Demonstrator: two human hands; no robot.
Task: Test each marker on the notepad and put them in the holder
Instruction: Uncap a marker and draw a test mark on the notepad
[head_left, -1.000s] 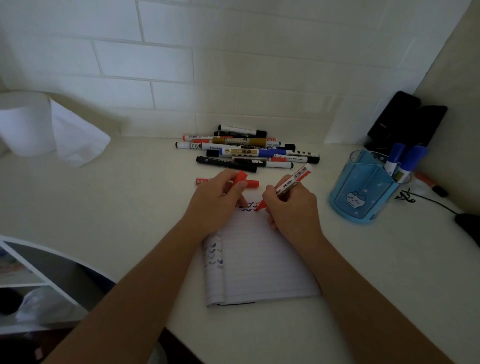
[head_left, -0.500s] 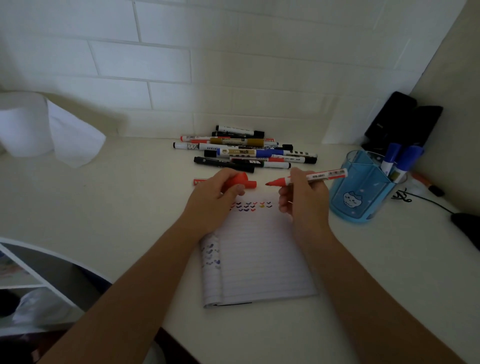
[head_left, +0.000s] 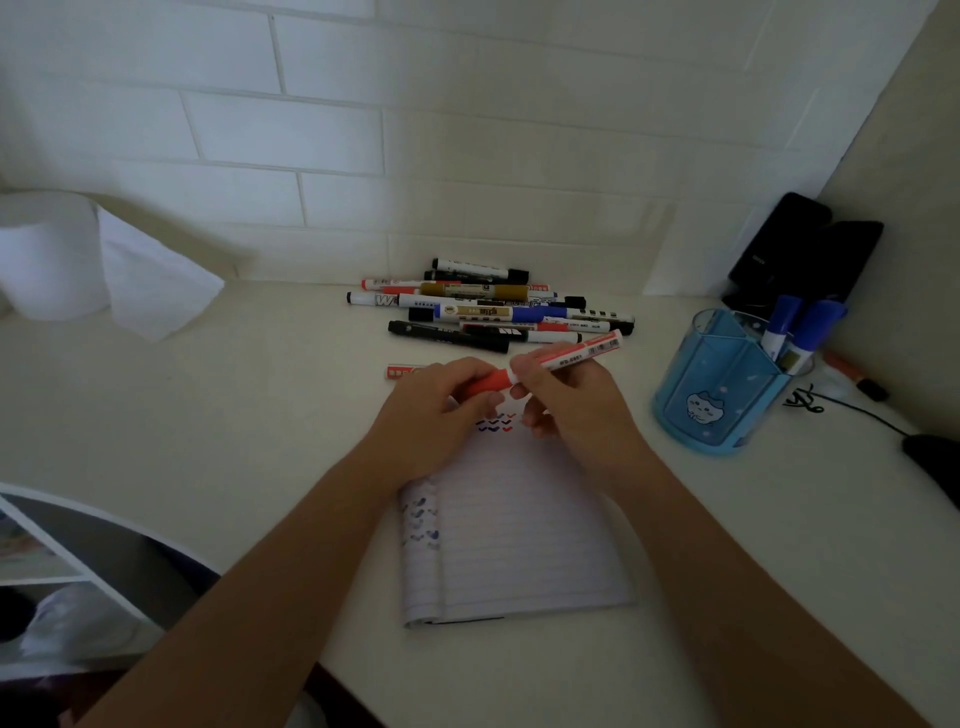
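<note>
Red marker (head_left: 571, 356) held over the notepad's (head_left: 519, 530) top edge, right hand (head_left: 576, 410) pinching its barrel, left hand (head_left: 441, 415) gripping the red cap (head_left: 485, 385) at its tip, marker pile (head_left: 488, 306) behind, blue holder (head_left: 717, 384) at right.

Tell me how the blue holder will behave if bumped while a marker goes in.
The blue holder looks like thin see-through plastic, so probably light and apt to slide on the smooth counter. Its wide base should resist tipping, though the two blue markers sit at its far side.
</note>
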